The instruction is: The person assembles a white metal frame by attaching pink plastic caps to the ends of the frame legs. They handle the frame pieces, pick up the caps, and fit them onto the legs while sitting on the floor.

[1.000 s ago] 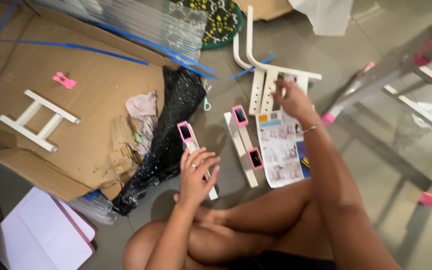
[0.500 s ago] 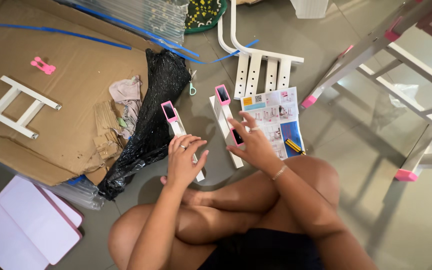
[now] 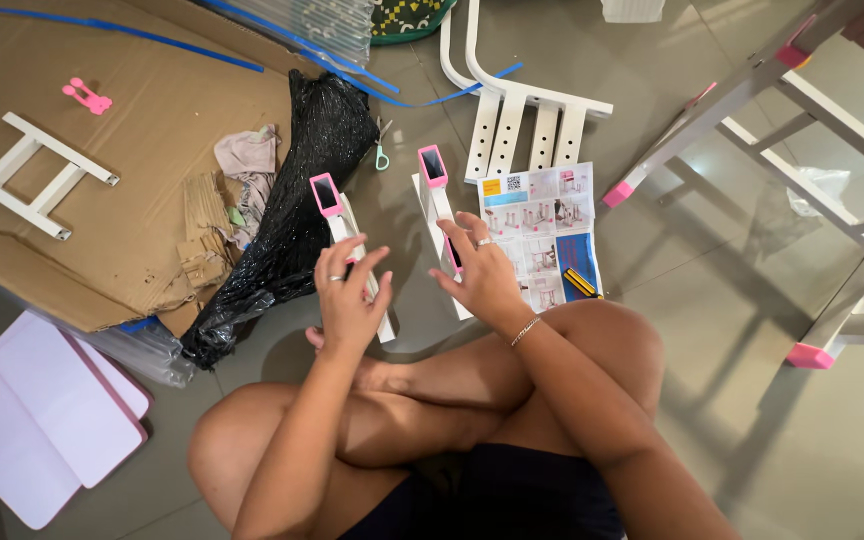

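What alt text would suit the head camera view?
Seated cross-legged on the floor, a person rests the left hand and right hand on two white bars with pink caps, beside an instruction leaflet and flattened cardboard.

Surface: grey tiled floor point(image 3: 712, 300), where I sit.
Left: flattened cardboard point(image 3: 102, 200), black plastic bag point(image 3: 292, 200), pink-edged white panel point(image 3: 32, 420).
Centre: two white bars point(image 3: 432, 200), instruction sheet point(image 3: 542, 220), slatted white piece point(image 3: 527, 125).
Right: white frame point(image 3: 812, 110), pink-capped.

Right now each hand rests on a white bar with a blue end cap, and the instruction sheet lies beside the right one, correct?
Not quite: the head view shows pink end caps, not blue. The left hand and right hand each rest on a white bar, with the instruction sheet beside the right one.
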